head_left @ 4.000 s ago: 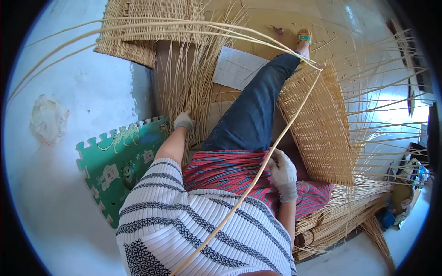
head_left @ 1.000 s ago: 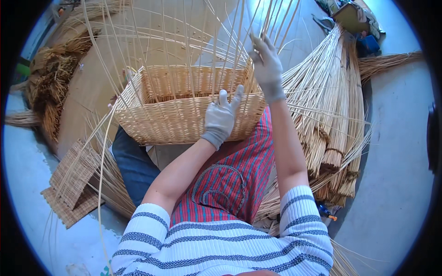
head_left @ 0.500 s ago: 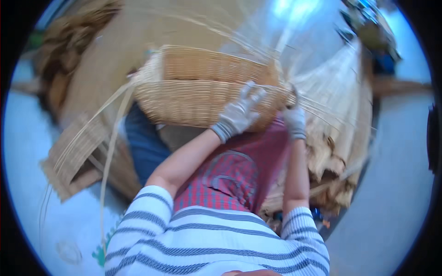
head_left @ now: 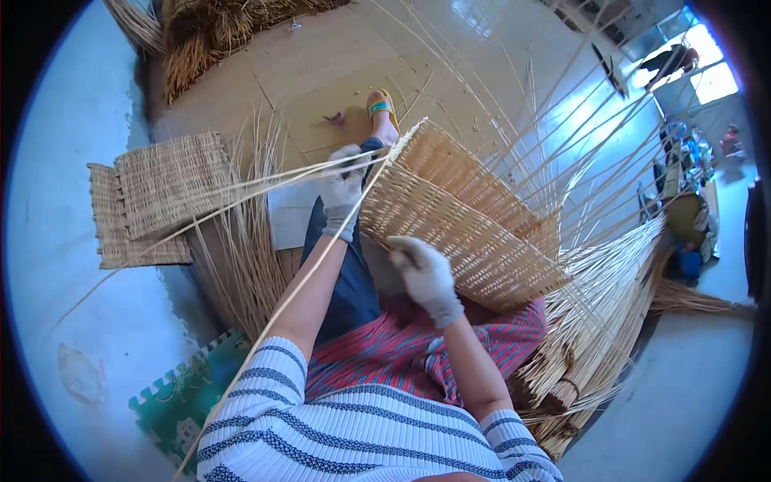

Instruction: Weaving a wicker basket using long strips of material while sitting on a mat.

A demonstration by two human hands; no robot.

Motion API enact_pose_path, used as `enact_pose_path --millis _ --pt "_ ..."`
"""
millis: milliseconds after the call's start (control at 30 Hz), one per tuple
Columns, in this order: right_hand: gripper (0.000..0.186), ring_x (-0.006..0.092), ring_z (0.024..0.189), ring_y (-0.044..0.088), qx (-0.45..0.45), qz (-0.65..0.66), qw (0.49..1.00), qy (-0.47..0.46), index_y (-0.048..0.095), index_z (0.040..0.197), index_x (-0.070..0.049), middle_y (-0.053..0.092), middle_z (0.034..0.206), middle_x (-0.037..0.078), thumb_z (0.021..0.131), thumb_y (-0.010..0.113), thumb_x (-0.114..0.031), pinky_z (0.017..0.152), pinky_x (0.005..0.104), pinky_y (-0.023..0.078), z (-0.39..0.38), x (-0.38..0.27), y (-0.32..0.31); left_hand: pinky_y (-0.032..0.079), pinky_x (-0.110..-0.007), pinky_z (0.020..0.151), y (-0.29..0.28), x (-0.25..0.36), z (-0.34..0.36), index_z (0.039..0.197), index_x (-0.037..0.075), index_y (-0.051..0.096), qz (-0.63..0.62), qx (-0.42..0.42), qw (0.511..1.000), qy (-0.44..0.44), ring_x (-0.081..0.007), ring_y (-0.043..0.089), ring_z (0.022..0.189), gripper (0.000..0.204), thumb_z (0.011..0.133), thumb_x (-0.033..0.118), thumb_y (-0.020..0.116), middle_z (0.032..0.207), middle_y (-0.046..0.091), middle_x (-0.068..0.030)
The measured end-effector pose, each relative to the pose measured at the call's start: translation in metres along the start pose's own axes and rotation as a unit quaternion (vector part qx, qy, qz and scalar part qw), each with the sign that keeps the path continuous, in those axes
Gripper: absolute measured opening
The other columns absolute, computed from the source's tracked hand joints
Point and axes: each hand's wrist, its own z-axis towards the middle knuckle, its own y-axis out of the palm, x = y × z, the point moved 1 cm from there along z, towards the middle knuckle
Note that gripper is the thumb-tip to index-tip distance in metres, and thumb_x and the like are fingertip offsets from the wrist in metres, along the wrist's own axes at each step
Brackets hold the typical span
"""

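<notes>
A woven pale basket [head_left: 454, 229] rests tilted over my lap, with long loose strands rising to the right. My left gloved hand [head_left: 344, 178] is closed at the basket's left end, around pale strands [head_left: 265, 181] that cross it toward the left. My right gloved hand [head_left: 422, 273], fingers curled, is at the basket's lower left edge, gripping it. My left leg, in dark trousers [head_left: 329, 281], stretches forward to a sandalled foot [head_left: 381, 112]. A red striped cloth [head_left: 498, 337] covers my lap.
Two woven mats [head_left: 165, 181] lie at the left above a green foam mat [head_left: 173, 410]. A straw bundle [head_left: 594, 313] lies at the right, with clutter [head_left: 691, 201] beyond. A dark straw pile [head_left: 217, 36] is at the back.
The view has swung round from half a second ago. The basket is now angled, its left end higher. My left hand has moved to that end; my right hand has come leftward to the lower edge.
</notes>
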Motion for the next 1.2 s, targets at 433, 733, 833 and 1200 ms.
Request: enact_pose_path --millis 433,733,833,1200 --pt "0.059 0.0307 0.063 0.063 0.035 -0.197 0.961 -0.191 0.054 0.143 -0.015 0.064 0.078 0.010 0.086 0.070 -0.016 0.056 0.0433 0.051 0.069 -0.060 0.080 0.054 -0.030 0.071 -0.019 0.006 0.007 0.106 0.004 0.065 0.140 -0.113 0.981 0.069 -0.0126 0.065 0.082 0.027 0.088 0.018 0.080 0.095 0.068 -0.0049" --pt "0.023 0.0316 0.074 0.065 0.018 -0.254 0.955 -0.152 0.069 0.096 -0.011 0.066 0.081 0.009 0.081 0.077 -0.025 0.064 0.0444 0.051 0.079 -0.070 0.087 0.051 -0.023 0.081 -0.042 0.016 0.043 0.128 0.002 0.064 0.047 -0.318 0.923 -0.212 -0.0069 0.059 0.087 0.033 0.095 0.002 0.065 0.103 0.064 -0.0007" --pt "0.024 0.0311 0.074 0.065 0.037 -0.254 0.951 -0.174 0.068 0.097 -0.011 0.066 0.081 0.008 0.080 0.078 -0.023 0.063 0.0440 0.051 0.067 -0.069 0.084 0.047 -0.027 0.093 -0.022 0.011 0.097 0.146 0.010 0.053 0.030 -0.524 0.834 -0.170 -0.0100 0.057 0.102 0.054 0.093 0.005 0.067 0.113 0.062 -0.0012" --pt "0.013 0.0058 0.072 0.056 0.379 0.334 0.835 0.217 0.067 0.103 -0.010 0.064 0.083 -0.003 0.100 0.065 -0.023 0.058 0.0211 0.041 0.025 0.062 -0.045 0.044 -0.024 0.072 0.015 -0.016 0.074 0.100 0.006 0.069 0.086 -0.425 0.896 -0.088 -0.0084 0.052 0.076 0.015 0.101 0.020 0.063 0.079 0.059 0.0010"
